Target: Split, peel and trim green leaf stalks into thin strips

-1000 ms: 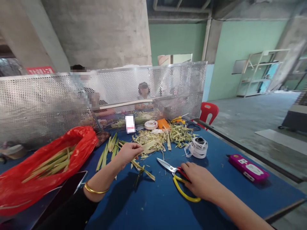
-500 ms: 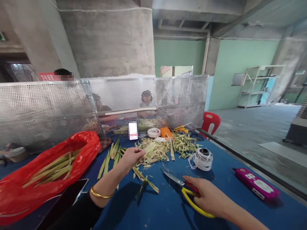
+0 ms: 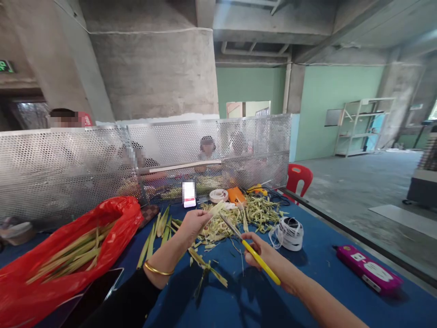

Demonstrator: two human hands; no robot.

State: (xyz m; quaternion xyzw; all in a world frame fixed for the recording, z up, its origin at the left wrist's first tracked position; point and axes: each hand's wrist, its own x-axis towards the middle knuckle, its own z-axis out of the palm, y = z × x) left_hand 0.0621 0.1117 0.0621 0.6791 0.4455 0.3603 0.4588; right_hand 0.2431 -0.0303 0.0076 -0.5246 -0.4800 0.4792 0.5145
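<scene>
My left hand [image 3: 195, 224] is closed in a pinch on a pale strip of corn husk [image 3: 217, 208], which sticks out to the right. My right hand [image 3: 261, 253] grips a pair of scissors [image 3: 260, 263] with a yellow handle. The blades point up and left, their tips close to the husk strip; whether they touch it I cannot tell. Behind both hands lies a heap of cut husk pieces [image 3: 257, 212]. Below the left hand, a tied bundle of husk [image 3: 208, 269] rests on the blue table [image 3: 235, 298].
A red plastic bag [image 3: 123, 214] with long husks stands at left. Whole husk leaves [image 3: 150, 237] lie beside it. A lit phone [image 3: 189, 193] leans near the perforated metal screen [image 3: 177, 141]. At right are a white ribbon roll [image 3: 288, 234] and a purple device [image 3: 368, 269]. People sit behind the screen.
My right hand has brought the scissors up and left, from above the table to beside the husk strip. My left hand still pinches the strip. The view has tilted slightly up.
</scene>
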